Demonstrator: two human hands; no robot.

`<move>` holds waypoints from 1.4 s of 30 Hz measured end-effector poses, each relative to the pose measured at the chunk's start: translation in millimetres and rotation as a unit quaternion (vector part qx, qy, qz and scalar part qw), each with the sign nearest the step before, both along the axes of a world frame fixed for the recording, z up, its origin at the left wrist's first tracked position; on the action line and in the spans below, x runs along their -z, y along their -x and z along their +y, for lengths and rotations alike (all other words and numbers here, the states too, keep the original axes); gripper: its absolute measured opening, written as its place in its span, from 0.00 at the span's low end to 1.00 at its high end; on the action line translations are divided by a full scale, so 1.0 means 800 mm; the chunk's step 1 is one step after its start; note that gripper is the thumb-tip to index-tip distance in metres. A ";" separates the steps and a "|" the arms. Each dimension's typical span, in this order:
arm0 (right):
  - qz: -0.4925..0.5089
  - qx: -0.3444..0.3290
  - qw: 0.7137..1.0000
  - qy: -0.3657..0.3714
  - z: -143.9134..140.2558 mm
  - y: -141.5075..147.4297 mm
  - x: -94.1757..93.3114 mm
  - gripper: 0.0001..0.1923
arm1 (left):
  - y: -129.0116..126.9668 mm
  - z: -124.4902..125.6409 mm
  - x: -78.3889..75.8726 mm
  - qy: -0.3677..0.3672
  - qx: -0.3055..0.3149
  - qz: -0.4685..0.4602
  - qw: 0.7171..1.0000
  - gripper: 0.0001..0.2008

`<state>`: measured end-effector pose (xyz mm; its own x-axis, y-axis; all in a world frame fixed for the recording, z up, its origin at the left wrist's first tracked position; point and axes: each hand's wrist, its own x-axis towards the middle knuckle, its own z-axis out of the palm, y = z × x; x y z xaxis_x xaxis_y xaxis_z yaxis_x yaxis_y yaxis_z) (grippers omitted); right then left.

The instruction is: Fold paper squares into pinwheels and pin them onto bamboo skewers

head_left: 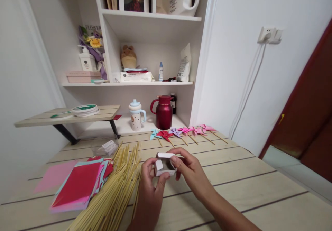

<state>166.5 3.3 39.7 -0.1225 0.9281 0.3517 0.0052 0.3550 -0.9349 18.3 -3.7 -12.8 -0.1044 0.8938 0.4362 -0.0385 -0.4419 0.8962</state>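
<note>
"What's on your table (233, 175)?"

"A big heap of sticks (114, 189) and colored paper (77, 186) on my left, and a row of pinwheels (186, 132) at the back"

"And in your hands?"

"A small white box (164, 165), over the table. My left hand (150, 186) grips it from below. My right hand (190, 170) pinches its side. The flap is up. I can't tell what's inside"
</note>
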 end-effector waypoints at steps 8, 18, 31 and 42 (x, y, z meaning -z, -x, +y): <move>0.001 0.017 0.999 -0.040 0.002 0.000 0.003 0.13 | -0.005 0.000 -0.005 -0.002 0.025 -0.067 0.997 0.29; -0.092 0.033 0.993 -0.067 0.002 -0.005 0.001 0.14 | 0.003 -0.001 -0.007 0.003 0.018 -0.028 0.999 0.27; -0.110 0.046 0.987 -0.109 -0.001 -0.001 0.003 0.14 | 0.003 -0.001 -0.009 0.005 0.004 -0.039 0.999 0.22; -0.085 0.072 0.987 -0.115 0.001 -0.002 0.000 0.07 | 0.004 -0.005 -0.008 -0.006 -0.040 0.012 0.999 0.21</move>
<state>168.1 4.3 39.3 -0.0697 0.8378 0.5416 0.2214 0.5423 -0.8105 15.4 -7.4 -6.4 -0.1643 0.8779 0.4498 0.0195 -0.4530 0.8913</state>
